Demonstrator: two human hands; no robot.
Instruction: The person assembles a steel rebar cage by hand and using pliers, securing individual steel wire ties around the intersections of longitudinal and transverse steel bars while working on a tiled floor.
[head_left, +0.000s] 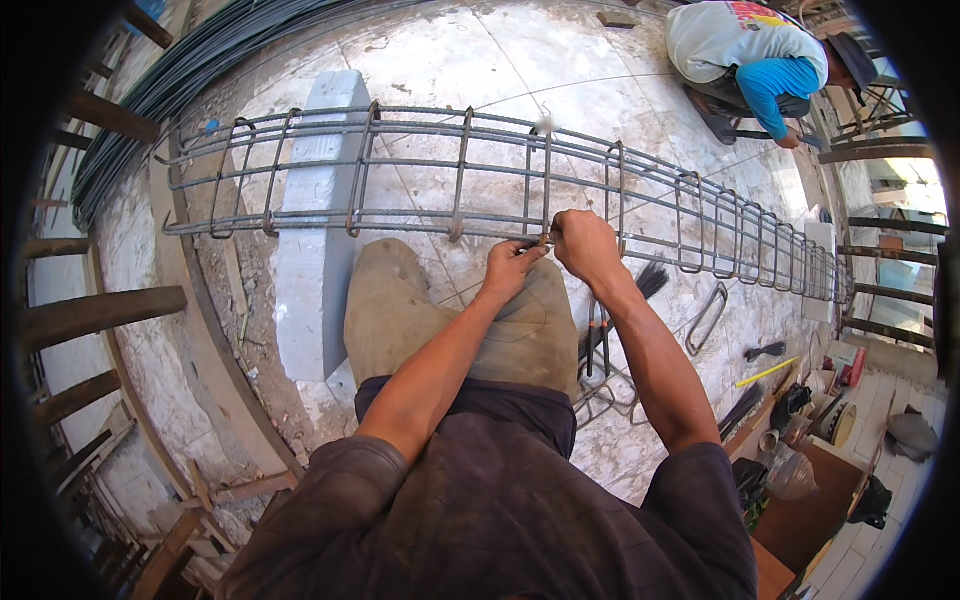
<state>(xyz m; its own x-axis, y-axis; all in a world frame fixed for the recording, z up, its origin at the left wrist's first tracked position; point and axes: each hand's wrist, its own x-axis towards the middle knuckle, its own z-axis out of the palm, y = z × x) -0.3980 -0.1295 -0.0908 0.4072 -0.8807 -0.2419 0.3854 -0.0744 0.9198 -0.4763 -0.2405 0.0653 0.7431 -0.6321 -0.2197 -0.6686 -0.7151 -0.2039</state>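
A long steel rebar cage stretches across in front of me, with rectangular stirrups around its long bars. Both hands meet at its near lower bar, where a stirrup crosses. My left hand pinches at this crossing, fingertips closed on something too small to name. Just right of it, my right hand is closed with its knuckles up, and what its fingers hold is hidden. Under the cage's left part stands a white block.
Right of my legs lie a bundle of dark tie wire, a loose stirrup and a yellow stick. A co-worker crouches at the far right. Long rebars are stacked far left. Wooden posts line the left side.
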